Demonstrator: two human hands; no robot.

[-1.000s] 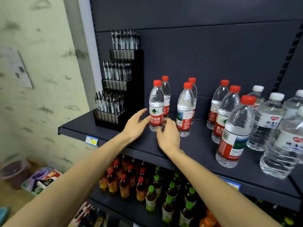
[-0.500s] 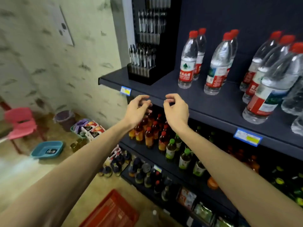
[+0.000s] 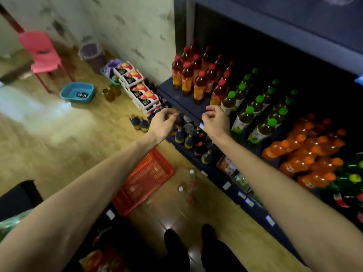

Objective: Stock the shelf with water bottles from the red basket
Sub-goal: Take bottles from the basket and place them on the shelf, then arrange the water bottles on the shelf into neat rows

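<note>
The red basket (image 3: 145, 180) lies on the floor below my forearms and looks empty. Beside it, on its right, a few clear water bottles (image 3: 189, 185) stand on the floor, blurred. My left hand (image 3: 163, 121) and my right hand (image 3: 216, 119) hang side by side in the air in front of the drinks shelves. Both hold nothing, with fingers loosely curled. The dark upper shelf (image 3: 284, 30) that carries the water bottles shows only as an edge at the top right.
Red-capped tea bottles (image 3: 196, 79), green-capped bottles (image 3: 255, 107) and orange sodas (image 3: 310, 154) fill the lower shelves at right. On the floor at left are a pink chair (image 3: 42, 54), a blue basin (image 3: 77, 92), stacked boxes (image 3: 137, 89) and a bin (image 3: 92, 54). My feet (image 3: 188, 244) are below.
My hands have let go of the bottle on the upper shelf and drawn back and down. My view has swung down from the water shelf to the floor and the red basket.
</note>
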